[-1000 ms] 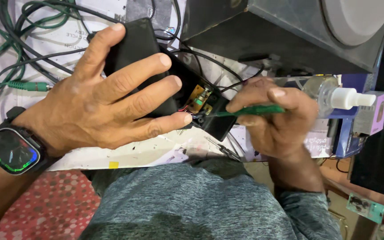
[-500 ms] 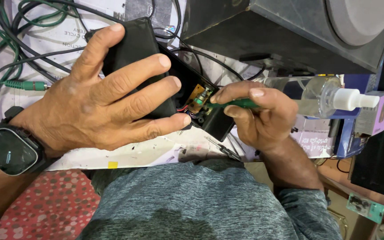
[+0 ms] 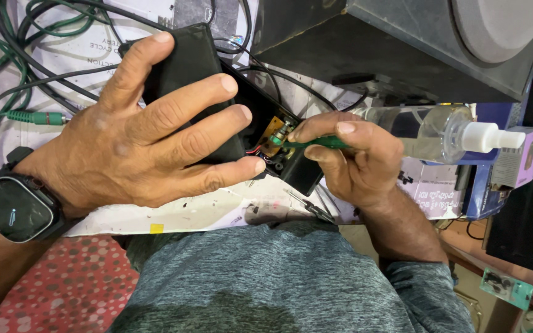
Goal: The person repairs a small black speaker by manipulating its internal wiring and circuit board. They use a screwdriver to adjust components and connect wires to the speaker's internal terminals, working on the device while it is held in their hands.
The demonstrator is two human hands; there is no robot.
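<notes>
Grey shirt cloth (image 3: 291, 277) fills the nearest ground, with a red dotted fabric (image 3: 63, 287) beside it on the left. Just past it, at the near edge of the counter (image 3: 217, 209), the left hand (image 3: 149, 135), a dark smartwatch (image 3: 12, 209) on its wrist, lies spread flat over a black device case (image 3: 189, 68), its fingers (image 3: 217, 86) open and pressing down on the cover. At the case's open right end a small circuit board (image 3: 272, 137) shows. The right hand (image 3: 356, 160) closes its fingers around a green-handled screwdriver (image 3: 316, 143), whose tip sits at the board. A second small tool (image 3: 306, 206) lies on the counter's near edge below the case. Toward the right edge, a clear pump bottle (image 3: 439, 132) with a white nozzle lies on its side over a white printed box (image 3: 430, 191); a small lilac box (image 3: 519, 157) stands just beyond the nozzle. Farther back, green and black cables (image 3: 20, 74) tangle across the left far corner, and a big dark speaker cabinet (image 3: 402, 43) fills the right far corner.
</notes>
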